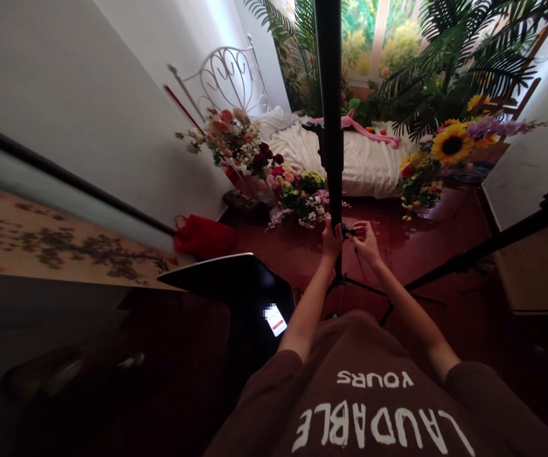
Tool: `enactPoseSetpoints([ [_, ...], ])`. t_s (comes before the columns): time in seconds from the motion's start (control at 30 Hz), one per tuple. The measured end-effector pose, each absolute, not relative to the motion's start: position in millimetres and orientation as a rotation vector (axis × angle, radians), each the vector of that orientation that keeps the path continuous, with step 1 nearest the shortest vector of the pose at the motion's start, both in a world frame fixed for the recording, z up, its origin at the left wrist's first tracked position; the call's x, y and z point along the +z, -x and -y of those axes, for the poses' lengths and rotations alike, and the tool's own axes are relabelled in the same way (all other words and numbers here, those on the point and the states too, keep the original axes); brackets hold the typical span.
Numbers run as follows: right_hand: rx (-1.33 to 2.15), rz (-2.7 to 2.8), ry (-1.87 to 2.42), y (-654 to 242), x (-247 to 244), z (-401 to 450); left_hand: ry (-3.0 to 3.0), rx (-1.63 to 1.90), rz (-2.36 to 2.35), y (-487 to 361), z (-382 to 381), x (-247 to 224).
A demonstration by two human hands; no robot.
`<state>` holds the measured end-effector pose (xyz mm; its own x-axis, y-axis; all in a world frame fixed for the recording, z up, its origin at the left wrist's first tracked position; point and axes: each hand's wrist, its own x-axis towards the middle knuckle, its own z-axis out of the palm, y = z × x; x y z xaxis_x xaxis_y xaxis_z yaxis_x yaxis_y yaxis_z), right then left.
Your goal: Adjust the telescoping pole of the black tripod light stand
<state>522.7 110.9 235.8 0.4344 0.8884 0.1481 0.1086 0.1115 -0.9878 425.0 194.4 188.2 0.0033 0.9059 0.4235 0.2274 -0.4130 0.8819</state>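
A tall black light stand [333,152] rises upright in front of me, its legs spread on the floor below. My left hand [332,240] is wrapped around its pole, low down. Just to the right, my right hand [365,241] has its fingers closed on a small black clamp knob [348,232] that sticks out from the pole. The knob is partly covered by the fingers.
A draped white bed [373,168] with flower bunches [297,197] and sunflowers [452,143] stands ahead. A second black stand [483,244] slants in from the right. At left are a red bag [204,236], a dark panel [221,276] and a lit phone [275,320].
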Motion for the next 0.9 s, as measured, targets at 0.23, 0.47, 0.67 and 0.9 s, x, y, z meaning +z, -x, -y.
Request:
enactPoseSetpoints([
  [0.23,0.573,1.089,1.500,-516.7,234.7,-99.4,-1.695,1.433,-1.183,-423.9,-194.1,187.9],
  [0.47,0.208,1.364,1.342,-523.7,316.3,-130.6,-1.699,1.464,-1.162,-425.2,-193.7,186.5],
  [0.67,-0.142,1.724,1.051,-502.3,398.3,-170.9,-1.716,1.468,-1.160,-426.2,-195.2,185.0],
  [0.9,-0.197,1.765,1.092,-488.7,416.8,-189.1,-1.721,1.465,-1.156,-426.3,-194.4,186.3],
])
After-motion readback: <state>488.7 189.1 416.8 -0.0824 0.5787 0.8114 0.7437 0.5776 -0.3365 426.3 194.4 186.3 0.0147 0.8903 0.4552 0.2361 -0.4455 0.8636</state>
